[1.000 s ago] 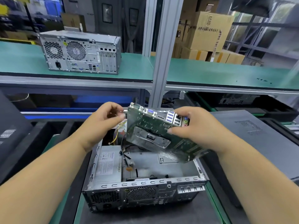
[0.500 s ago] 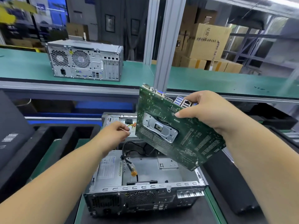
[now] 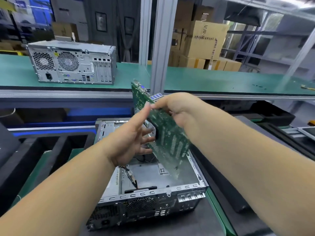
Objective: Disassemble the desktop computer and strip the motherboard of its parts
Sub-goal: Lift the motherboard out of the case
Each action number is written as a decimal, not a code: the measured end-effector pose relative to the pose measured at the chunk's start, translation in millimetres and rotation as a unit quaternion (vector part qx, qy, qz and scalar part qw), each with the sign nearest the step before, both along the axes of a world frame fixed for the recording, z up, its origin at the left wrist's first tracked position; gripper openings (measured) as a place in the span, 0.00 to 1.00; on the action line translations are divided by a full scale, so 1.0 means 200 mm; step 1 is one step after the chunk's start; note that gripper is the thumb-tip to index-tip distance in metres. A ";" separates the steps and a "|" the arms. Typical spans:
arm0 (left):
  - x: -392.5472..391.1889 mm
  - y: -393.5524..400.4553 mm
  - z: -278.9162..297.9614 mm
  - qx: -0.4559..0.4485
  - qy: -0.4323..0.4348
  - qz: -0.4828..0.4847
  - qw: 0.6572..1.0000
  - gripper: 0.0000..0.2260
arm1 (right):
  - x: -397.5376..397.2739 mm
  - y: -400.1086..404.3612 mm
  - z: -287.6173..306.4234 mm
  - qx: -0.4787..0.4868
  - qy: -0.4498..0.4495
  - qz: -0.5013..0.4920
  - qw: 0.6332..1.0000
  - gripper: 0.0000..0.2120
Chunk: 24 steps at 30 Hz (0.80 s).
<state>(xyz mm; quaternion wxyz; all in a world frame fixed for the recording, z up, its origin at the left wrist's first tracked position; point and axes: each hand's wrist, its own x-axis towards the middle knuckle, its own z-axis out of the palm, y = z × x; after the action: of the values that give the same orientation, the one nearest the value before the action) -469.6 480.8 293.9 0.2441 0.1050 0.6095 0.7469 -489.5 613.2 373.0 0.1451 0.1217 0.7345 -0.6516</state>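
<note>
Right hand (image 3: 177,108) clamped the motherboard (image 3: 167,133) by its top edge, board tilted steeply above the open case (image 3: 153,183). Left hand (image 3: 131,142), fingers spread apart, touched its near face. Best done supporting both edges, clear of cables.

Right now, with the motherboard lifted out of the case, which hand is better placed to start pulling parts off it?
Probably the left hand: its fingers are spread against the motherboard, gripping nothing. The right hand grips the board's upper edge, keeping it above the open case.

Motherboard (image 3: 167,135) above open case (image 3: 179,178), between hands
</note>
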 end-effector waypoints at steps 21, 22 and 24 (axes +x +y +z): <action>-0.02 -0.55 -0.02 0.100 -0.117 0.190 0.970 0.20 | -0.31 0.11 -0.37 0.014 0.097 0.013 0.995 0.09; -0.03 -0.60 -0.04 0.096 -0.130 0.203 0.966 0.21 | -0.35 0.13 -0.44 0.044 0.070 -0.005 0.997 0.07; -0.04 -0.68 -0.09 0.093 -0.144 0.217 0.961 0.24 | -0.40 0.15 -0.56 0.105 0.016 -0.011 0.994 0.06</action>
<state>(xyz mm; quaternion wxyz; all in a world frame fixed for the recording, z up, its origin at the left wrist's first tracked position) -478.1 344.5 275.7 0.1504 -0.1161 0.5044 0.8423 -569.0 643.5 261.1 0.1122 0.1337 0.7997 -0.5745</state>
